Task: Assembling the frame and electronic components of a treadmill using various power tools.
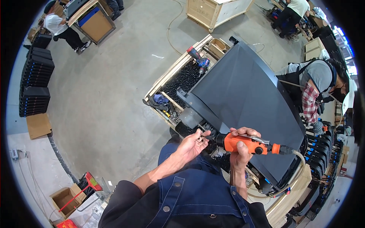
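My right hand (242, 155) is wrapped round an orange air screwdriver (232, 143) with a black nose and a metal lever. Its nose points left, and a pale air hose (303, 161) runs from its rear end. At the nose tip my left hand (190, 146) has its thumb and fingers drawn together, palm up. Something small and dark shows between them, too small to name. Just beyond both hands a large dark grey panel (243, 95) lies tilted across a wooden crate (161, 81). A cloudy plastic container (190, 117) stands by the panel's near left corner.
Many black screws (186, 78) fill the crate, with a red and blue cordless drill (199, 60) on top. A co-worker (317, 81) bends over stacked black parts (321, 152) at right. Black stacks (36, 83) line the left wall. A cardboard box (66, 199) sits lower left.
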Demonstrator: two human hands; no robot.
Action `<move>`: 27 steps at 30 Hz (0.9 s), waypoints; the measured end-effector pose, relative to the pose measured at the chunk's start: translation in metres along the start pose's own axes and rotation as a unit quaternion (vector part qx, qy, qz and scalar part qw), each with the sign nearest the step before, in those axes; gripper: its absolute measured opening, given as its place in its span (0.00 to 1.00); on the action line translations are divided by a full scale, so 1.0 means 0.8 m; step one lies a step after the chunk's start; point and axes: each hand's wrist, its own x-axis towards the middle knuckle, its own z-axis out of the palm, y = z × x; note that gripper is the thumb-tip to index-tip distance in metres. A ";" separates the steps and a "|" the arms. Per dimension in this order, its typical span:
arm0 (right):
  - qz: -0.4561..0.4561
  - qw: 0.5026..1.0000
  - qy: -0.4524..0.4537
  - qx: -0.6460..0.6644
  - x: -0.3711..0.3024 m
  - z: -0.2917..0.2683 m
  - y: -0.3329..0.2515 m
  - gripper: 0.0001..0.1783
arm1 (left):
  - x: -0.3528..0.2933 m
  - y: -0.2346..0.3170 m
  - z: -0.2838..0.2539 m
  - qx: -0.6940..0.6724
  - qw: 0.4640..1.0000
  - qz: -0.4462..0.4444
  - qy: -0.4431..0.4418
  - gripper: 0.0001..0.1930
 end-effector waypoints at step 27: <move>-0.110 0.930 -0.246 -0.249 0.099 0.149 0.072 0.25 | 0.044 0.110 0.034 -0.153 0.984 -0.005 -0.094 0.22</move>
